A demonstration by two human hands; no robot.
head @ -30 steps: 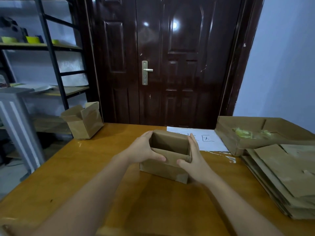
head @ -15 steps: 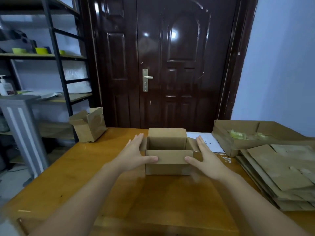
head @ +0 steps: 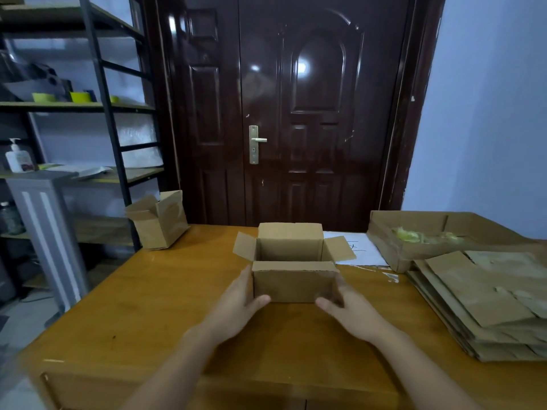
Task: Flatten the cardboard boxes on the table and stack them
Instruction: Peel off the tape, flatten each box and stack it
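Note:
A small brown cardboard box (head: 291, 281) stands upright in the middle of the wooden table (head: 154, 315), its top flaps spread open. My left hand (head: 236, 306) lies flat against the box's left side, thumb along the front bottom edge. My right hand (head: 349, 309) lies flat against its right side, thumb toward the front. A second open box (head: 158, 221) sits at the table's far left corner. A stack of flattened boxes (head: 485, 300) lies on the right.
A wide shallow cardboard tray (head: 393, 253) with yellowish scraps stands at the back right, beside a white sheet of paper (head: 365, 253). A dark door is behind the table. A metal shelf unit (head: 109, 122) and a grey stand (head: 47, 226) are to the left.
The box's side flaps have swung outward and my hands have slid down its sides toward the near bottom corners. The camera has tilted up slightly.

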